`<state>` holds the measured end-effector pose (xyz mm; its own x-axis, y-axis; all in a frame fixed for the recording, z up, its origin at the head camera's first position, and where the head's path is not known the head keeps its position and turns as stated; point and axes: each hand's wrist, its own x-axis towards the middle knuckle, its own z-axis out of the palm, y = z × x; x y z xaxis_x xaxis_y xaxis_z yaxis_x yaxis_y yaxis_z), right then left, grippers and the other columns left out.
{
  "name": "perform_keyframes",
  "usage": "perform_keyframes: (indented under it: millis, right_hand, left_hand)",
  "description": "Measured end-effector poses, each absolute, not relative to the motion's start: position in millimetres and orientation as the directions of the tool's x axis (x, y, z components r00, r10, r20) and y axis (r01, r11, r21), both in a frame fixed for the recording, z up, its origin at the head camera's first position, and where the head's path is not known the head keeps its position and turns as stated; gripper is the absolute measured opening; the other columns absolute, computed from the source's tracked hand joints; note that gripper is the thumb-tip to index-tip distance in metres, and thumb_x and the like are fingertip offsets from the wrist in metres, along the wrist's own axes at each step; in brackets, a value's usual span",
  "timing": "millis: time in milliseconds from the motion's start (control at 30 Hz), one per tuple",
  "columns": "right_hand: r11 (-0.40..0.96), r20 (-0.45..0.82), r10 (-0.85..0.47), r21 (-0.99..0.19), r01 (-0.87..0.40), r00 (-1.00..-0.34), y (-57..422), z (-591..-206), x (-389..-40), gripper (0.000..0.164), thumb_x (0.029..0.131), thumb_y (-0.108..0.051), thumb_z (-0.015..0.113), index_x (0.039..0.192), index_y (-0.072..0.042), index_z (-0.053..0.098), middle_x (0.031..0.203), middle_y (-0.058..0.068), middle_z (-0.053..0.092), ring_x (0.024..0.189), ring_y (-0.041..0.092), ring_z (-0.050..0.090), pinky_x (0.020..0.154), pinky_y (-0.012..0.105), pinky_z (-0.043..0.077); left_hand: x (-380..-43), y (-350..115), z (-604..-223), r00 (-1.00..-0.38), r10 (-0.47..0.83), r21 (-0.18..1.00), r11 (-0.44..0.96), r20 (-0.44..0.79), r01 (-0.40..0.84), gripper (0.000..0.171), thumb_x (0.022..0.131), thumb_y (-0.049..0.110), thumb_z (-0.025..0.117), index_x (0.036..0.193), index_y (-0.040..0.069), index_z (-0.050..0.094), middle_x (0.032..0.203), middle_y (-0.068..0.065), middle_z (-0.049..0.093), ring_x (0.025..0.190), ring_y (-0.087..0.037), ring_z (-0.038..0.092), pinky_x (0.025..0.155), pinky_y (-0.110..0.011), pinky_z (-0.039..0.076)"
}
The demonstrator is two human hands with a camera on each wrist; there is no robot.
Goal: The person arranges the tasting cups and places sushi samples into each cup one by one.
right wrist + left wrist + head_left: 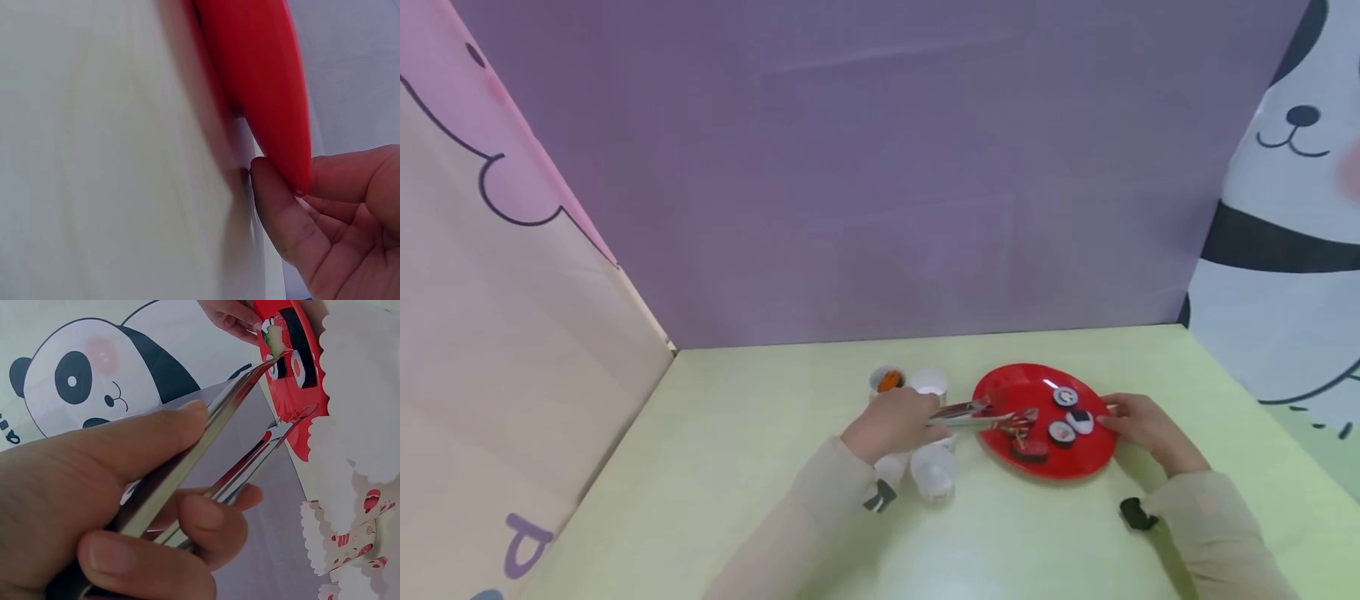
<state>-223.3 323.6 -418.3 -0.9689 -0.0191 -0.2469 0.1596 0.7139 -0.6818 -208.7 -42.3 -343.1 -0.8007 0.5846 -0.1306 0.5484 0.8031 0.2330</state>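
My left hand [897, 423] grips metal tongs [977, 422], thumb on one arm and fingers curled about the other. The tips reach over a red plate [1018, 382], spread apart in the left wrist view. On the plate lie two sushi rolls [1062, 432], a white rice piece with a black patch [1080, 422] and a red-topped sushi piece [1028, 452] close below the tong tips. At the plate's right rim, my right hand [1150, 427] pinches the edge between thumb and fingers. From below, the right wrist view shows the plate's rim [281, 112] above the pale tabletop.
White paper cups [934, 473] with scalloped rims stand left of the plate, partly hidden by my left hand. One back cup [876, 380] contains an orange piece [891, 381]. A purple panel [850, 167] rises behind the table [737, 433], with printed panels on both sides.
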Motion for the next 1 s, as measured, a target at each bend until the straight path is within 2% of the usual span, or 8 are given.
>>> perform_keyframes:
  millis: [300, 500, 733, 1000]
  right_hand:
    - [0.714, -0.25, -0.014, -0.681, 0.165, -0.968, 322.6, -419.6, -221.2, 0.048, 0.093, -0.012, 0.053, 0.127, 0.018, 0.038, 0.111, 0.034, 0.051, 0.094, 0.035, 0.055, 0.077, 0.04, 0.052]
    - [0.718, -0.267, -0.008, -0.672, 0.18, -0.964, 321.0, -419.2, -221.0, 0.049, 0.093, -0.012, 0.053, 0.128, 0.017, 0.037, 0.112, 0.034, 0.05, 0.095, 0.036, 0.054, 0.078, 0.041, 0.051]
    - [0.73, -0.254, -0.015, -0.663, 0.163, -0.967, 319.0, -418.6, -219.8, 0.048, 0.093, -0.012, 0.053, 0.127, 0.018, 0.038, 0.111, 0.034, 0.051, 0.094, 0.037, 0.054, 0.078, 0.042, 0.05]
    - [0.731, -0.251, -0.014, -0.663, 0.162, -0.968, 319.0, -419.9, -220.8, 0.048, 0.093, -0.011, 0.053, 0.128, 0.018, 0.038, 0.111, 0.034, 0.051, 0.094, 0.037, 0.055, 0.078, 0.041, 0.051]
  left_hand:
    - [-210.4, -44.9, -338.8, -0.809, 0.556, 0.254, 0.824, -0.19, 0.506, 0.028, 0.089, 0.041, 0.062, 0.105, 0.018, 0.062, 0.074, 0.007, 0.057, 0.064, -0.01, 0.05, 0.058, -0.023, 0.042]
    - [-209.6, -44.5, -337.4, -0.812, 0.55, 0.246, 0.829, -0.198, 0.502, 0.027, 0.088, 0.041, 0.064, 0.102, 0.018, 0.061, 0.074, 0.006, 0.057, 0.065, -0.012, 0.052, 0.058, -0.024, 0.042]
    - [-207.2, -40.6, -338.3, -0.818, 0.545, 0.188, 0.836, -0.185, 0.515, 0.032, 0.087, 0.04, 0.065, 0.11, 0.018, 0.061, 0.076, 0.005, 0.057, 0.066, -0.013, 0.052, 0.057, -0.024, 0.043]
    - [-204.7, -39.8, -341.6, -0.812, 0.568, 0.115, 0.823, -0.135, 0.557, 0.026, 0.088, 0.038, 0.065, 0.103, 0.017, 0.062, 0.07, 0.005, 0.055, 0.059, -0.011, 0.049, 0.051, -0.022, 0.04]
